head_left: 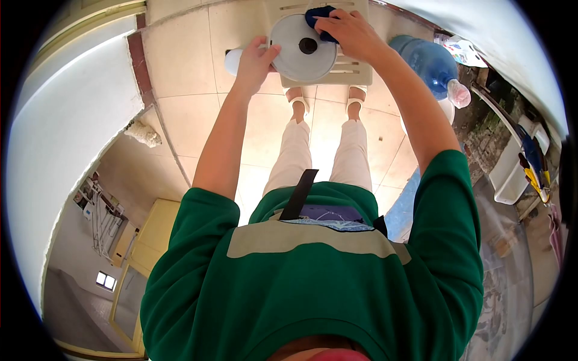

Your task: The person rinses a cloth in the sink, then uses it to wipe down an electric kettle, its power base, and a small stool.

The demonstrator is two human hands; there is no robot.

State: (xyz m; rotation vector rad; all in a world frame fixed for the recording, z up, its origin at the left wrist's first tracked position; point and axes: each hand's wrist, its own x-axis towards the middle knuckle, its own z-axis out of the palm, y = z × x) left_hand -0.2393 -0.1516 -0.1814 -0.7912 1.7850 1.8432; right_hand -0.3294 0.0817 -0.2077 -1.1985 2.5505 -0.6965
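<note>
From the head view, I see one lid (293, 65), a smooth, pale disc with one round black knob (307, 46) at its centre. It is over the seat of one stool (355, 76), beige plastic with slots cut through it; whether lid and seat touch, I cannot tell. My left fingers (257, 43) grip the lid's left edge, thumb on the upper face. My right fingers (330, 25) clutch one cloth (319, 14), dark blue, soft and bunched, against the upper right of the rim. One rounded white object (233, 62) shows just beside my left wrist, partly hidden by it, too little for me to name.

To the right of the stool lies one jug (415, 60), clear blue plastic, ribbed, its neck wrapped in something pinkish; I cannot tell what is inside. Farther right is one white plastic bin (506, 173), long and straight-sided, with tools (533, 171) beside it, some yellow-handled, too crowded to count. My two shoes (303, 106), both pale, stand on smooth, cream floor tiles (180, 66).
</note>
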